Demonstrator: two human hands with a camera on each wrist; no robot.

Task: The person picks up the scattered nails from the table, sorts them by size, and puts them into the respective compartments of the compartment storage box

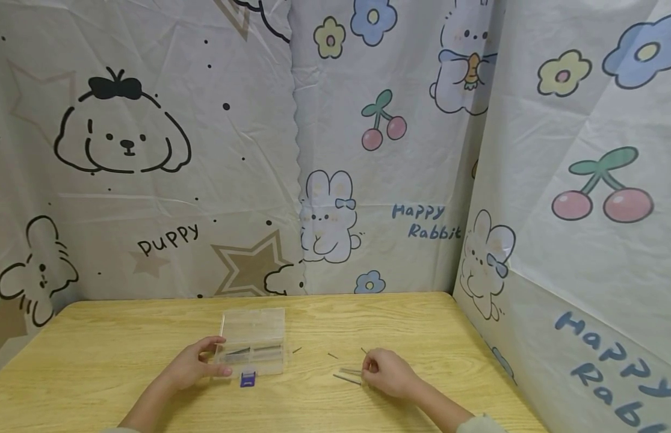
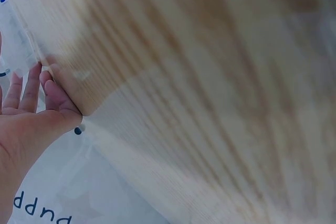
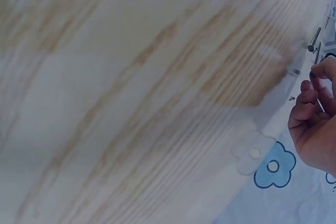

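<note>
A clear plastic box (image 1: 270, 328) with a blue latch (image 1: 248, 379) lies on the table with its lid raised. Several thin grey nails (image 1: 267, 347) are inside its compartments. My left hand (image 1: 197, 364) holds the box's left side, thumb at the front corner and fingers farther back; this hand (image 2: 34, 108) also shows in the left wrist view. To the right, my right hand (image 1: 389, 373) has thumb and forefinger pinched together on what looks like a small nail (image 1: 363, 350), mostly hidden. Two longer nails (image 1: 346, 379) lie beside these fingertips, and the right wrist view shows a nail's head (image 3: 311, 48).
Two short nails (image 1: 333, 355) lie apart on the wood-grain table (image 1: 308, 409) between the box and my right hand. Printed cloth (image 1: 248, 180) hangs behind the table and along its right side.
</note>
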